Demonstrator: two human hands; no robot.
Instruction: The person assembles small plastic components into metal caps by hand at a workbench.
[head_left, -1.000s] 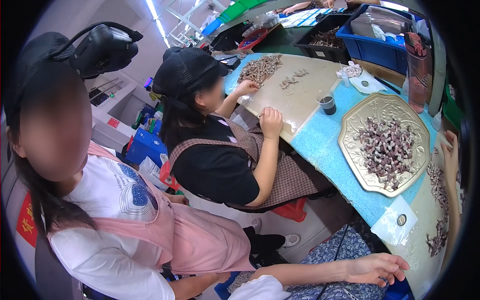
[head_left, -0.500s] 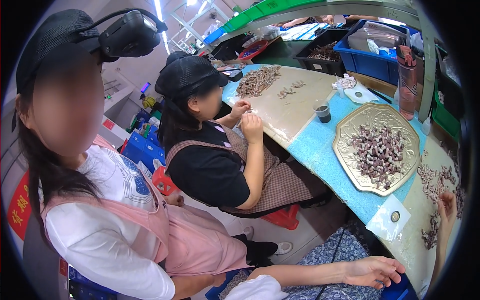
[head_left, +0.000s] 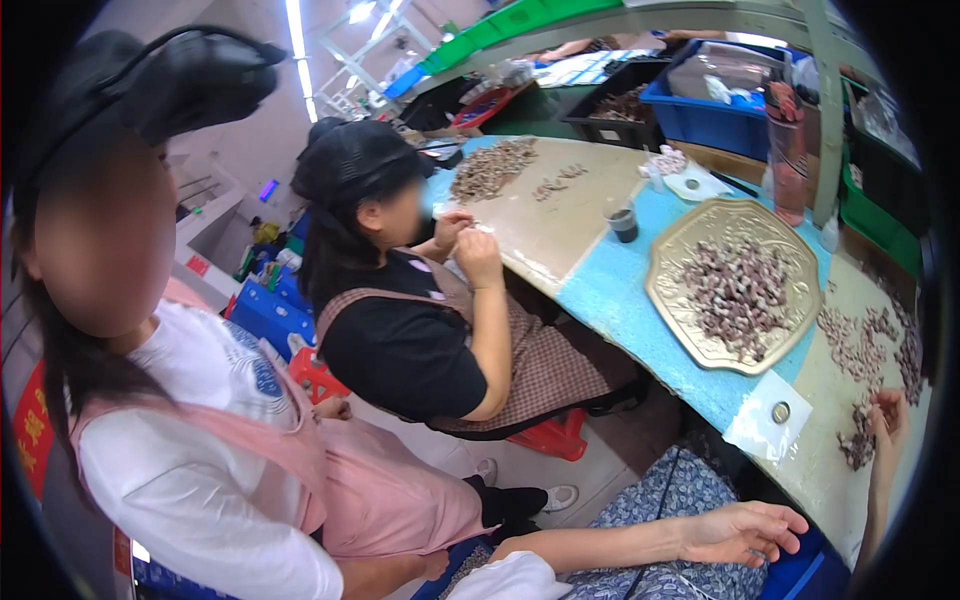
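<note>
My left hand (head_left: 745, 533) hangs palm up over my patterned apron (head_left: 640, 510), just off the table's near edge. Its fingers are loosely stretched, with nothing in them. At the right rim my right hand (head_left: 888, 415) is over the table, fingers curled together beside a small dark pile of pieces (head_left: 857, 440); anything between the fingertips is too small to make out. Beyond it lie scattered small pinkish-brown pieces (head_left: 858, 335). A gold embossed tray (head_left: 670, 265) left of them holds a heap of small purple-and-white pieces (head_left: 735, 290).
A clear sheet with a small round object (head_left: 780, 412) lies near the front edge. Behind the tray stand a dark-filled cup (head_left: 623, 224), a pink bottle (head_left: 787, 160) and a blue crate (head_left: 710, 115). A seated co-worker (head_left: 390, 310) and a person standing in pink (head_left: 260, 430) are at left.
The whole view has shifted slightly, moving the table and tray leftward. My right hand stays by the dark pile, its fingers closer to it. My left hand keeps nearly the same pose.
</note>
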